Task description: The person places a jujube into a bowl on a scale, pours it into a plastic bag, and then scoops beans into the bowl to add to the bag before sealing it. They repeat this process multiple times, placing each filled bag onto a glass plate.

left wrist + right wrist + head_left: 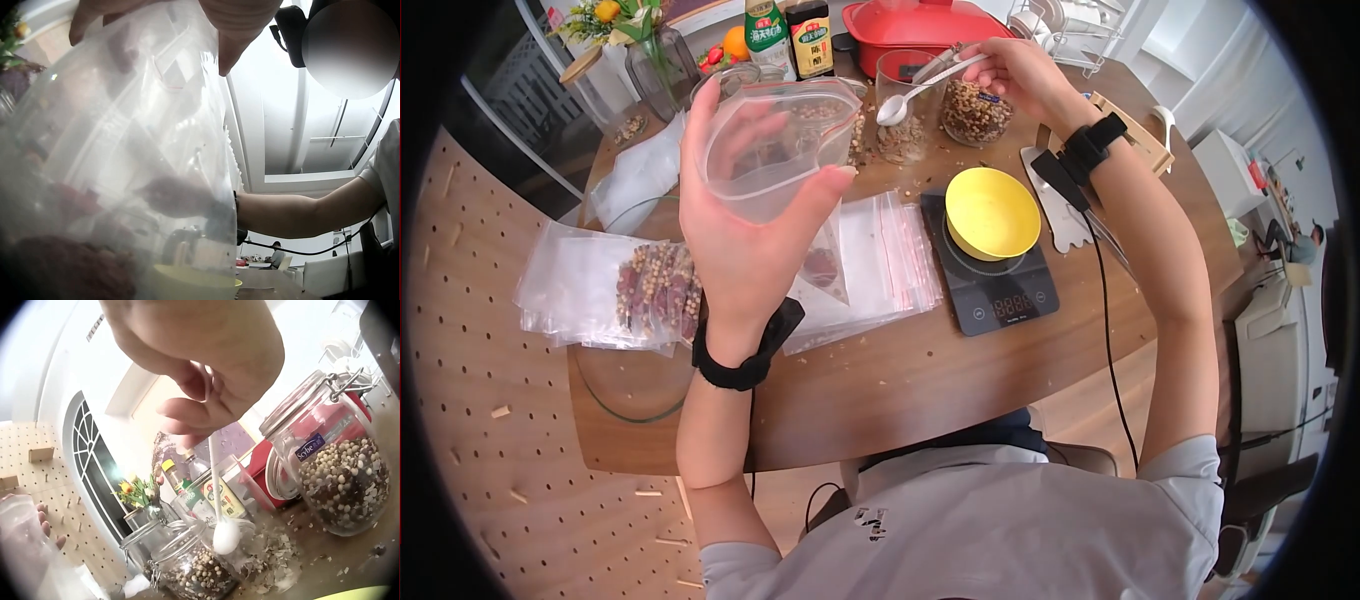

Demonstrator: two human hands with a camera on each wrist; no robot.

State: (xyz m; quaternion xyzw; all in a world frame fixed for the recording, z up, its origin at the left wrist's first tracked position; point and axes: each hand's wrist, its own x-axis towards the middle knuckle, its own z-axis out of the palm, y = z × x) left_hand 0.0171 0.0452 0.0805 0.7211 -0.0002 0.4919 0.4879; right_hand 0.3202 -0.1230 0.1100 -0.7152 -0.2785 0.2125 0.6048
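Note:
My left hand holds up a clear zip bag, its mouth spread wide between thumb and fingers. Dark reddish contents lie low in the bag in the left wrist view. My right hand pinches the handle of a white spoon, whose bowl points down and looks bare. The spoon's bowl overlaps a glass jar of pale flakes in the head view. Right beside it stands a clamp-lid jar of mixed peppercorn-like seeds.
A yellow bowl sits on a black digital scale. Filled bags lie at left, with flat bags between them and the scale. Sauce bottles, a red pot and a flower vase stand behind.

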